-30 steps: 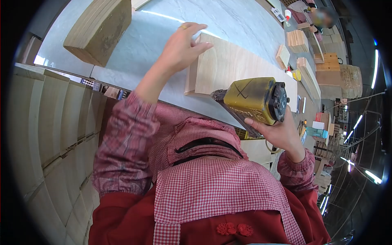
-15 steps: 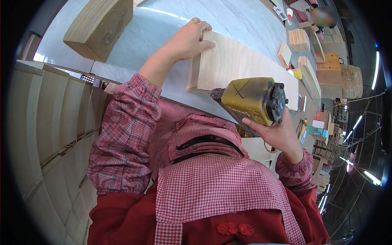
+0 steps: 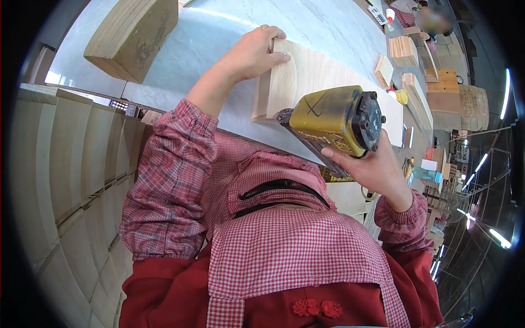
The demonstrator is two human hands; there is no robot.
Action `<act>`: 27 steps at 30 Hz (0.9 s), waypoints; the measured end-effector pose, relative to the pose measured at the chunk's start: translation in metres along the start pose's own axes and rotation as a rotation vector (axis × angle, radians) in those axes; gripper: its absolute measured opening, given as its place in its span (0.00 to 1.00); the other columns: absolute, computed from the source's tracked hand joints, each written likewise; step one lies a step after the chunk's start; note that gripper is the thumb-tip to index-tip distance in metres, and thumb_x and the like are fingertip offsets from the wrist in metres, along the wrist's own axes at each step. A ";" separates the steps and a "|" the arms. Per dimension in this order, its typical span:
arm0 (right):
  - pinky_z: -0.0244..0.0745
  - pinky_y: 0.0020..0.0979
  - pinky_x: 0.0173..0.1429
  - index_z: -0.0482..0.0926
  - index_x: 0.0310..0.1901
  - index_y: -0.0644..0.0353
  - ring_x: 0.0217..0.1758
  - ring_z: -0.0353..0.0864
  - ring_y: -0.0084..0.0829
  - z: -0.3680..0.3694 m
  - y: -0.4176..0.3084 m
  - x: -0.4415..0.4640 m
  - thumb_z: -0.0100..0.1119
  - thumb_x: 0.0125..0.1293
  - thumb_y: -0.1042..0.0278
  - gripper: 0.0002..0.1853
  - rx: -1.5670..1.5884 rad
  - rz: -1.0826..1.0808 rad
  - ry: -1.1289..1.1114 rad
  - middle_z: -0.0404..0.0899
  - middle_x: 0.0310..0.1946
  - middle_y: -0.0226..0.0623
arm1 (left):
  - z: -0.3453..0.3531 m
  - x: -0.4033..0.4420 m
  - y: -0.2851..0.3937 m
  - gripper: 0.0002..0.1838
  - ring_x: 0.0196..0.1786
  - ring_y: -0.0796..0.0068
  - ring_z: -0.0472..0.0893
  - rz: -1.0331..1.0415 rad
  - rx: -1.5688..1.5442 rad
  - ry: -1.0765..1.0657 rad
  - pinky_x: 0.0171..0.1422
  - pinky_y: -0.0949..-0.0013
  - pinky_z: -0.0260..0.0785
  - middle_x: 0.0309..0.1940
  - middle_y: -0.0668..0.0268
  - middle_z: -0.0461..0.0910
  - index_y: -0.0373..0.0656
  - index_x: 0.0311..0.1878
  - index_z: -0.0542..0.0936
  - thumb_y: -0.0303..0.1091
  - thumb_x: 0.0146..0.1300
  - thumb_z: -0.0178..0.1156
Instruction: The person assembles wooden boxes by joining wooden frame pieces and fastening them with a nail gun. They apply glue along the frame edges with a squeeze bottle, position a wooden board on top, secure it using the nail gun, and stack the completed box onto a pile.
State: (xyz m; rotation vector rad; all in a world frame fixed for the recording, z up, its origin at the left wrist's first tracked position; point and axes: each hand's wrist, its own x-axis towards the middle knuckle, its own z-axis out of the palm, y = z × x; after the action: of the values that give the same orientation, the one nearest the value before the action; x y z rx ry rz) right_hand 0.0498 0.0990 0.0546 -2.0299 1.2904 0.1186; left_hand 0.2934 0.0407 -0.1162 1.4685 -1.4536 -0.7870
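My left hand [image 3: 256, 53] is closed over the far left corner of a pale wooden box-like piece [image 3: 314, 68], thumb on its top face and fingers at its end. That piece lies on the marble-patterned table [image 3: 213, 33]. In my right hand [image 3: 377, 170] is a worn yellow nail gun [image 3: 328, 117] with a black X on its side and a dark round cap. Its dark nose comes up to the near edge of the wooden piece; whether they touch, I cannot tell. The gun's handle is mostly hidden behind its body and my fingers.
A thick layered wood block [image 3: 131, 41] stands at the table's far left. Tall stacks of boards [image 3: 68, 153] line the left side. Small wood pieces [image 3: 403, 52] and a glue bottle [image 3: 390, 15] lie to the right, where another person [image 3: 432, 24] is seated.
The nail gun in my right hand has shifted slightly up and left, nearer the end of the wooden piece. My left hand keeps its hold on the corner.
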 end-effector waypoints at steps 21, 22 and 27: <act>0.82 0.28 0.38 0.82 0.49 0.73 0.35 0.87 0.33 0.051 0.101 -0.060 0.77 0.57 0.72 0.20 0.212 -0.043 0.269 0.88 0.40 0.45 | -0.027 -0.083 -0.025 0.26 0.55 0.64 0.76 0.033 -0.464 0.006 0.61 0.64 0.73 0.56 0.56 0.77 0.35 0.65 0.75 0.26 0.62 0.65; 0.81 0.29 0.37 0.82 0.48 0.73 0.34 0.86 0.32 0.051 0.101 -0.061 0.77 0.56 0.72 0.20 0.191 -0.048 0.238 0.88 0.39 0.44 | -0.031 -0.098 -0.023 0.26 0.55 0.65 0.76 -0.001 -0.530 0.060 0.62 0.65 0.73 0.56 0.57 0.76 0.35 0.64 0.75 0.25 0.62 0.65; 0.80 0.31 0.37 0.84 0.46 0.72 0.32 0.85 0.32 0.032 0.117 -0.056 0.77 0.56 0.70 0.19 0.116 -0.037 0.250 0.88 0.37 0.43 | -0.005 -0.135 0.001 0.27 0.56 0.64 0.76 -0.046 -0.519 0.175 0.63 0.64 0.71 0.57 0.57 0.76 0.34 0.64 0.75 0.24 0.61 0.66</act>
State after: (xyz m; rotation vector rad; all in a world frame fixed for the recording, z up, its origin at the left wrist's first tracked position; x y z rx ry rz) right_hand -0.0646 0.1319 -0.0057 -2.0141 1.3755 -0.2294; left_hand 0.2832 0.1748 -0.1331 1.1397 -0.9897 -0.9532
